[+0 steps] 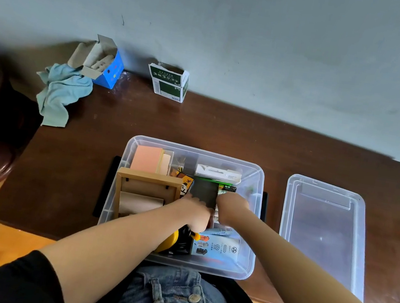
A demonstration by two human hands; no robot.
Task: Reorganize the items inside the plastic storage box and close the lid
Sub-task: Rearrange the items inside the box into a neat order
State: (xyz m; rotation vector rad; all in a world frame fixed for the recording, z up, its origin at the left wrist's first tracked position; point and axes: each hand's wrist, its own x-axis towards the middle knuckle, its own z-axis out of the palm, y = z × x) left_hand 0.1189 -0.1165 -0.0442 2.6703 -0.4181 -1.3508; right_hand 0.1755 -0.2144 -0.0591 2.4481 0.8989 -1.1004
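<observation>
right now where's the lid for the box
In the head view the clear lid lies flat on the brown table, right of the open storage box.

The box (142,142) is crowded: a frame (148,182) fills its left side, cartons pack the far and near ends, and both hands meet mid-box. Bare table (223,129) lies beyond the box; the lid (322,231) takes up the right.
</observation>
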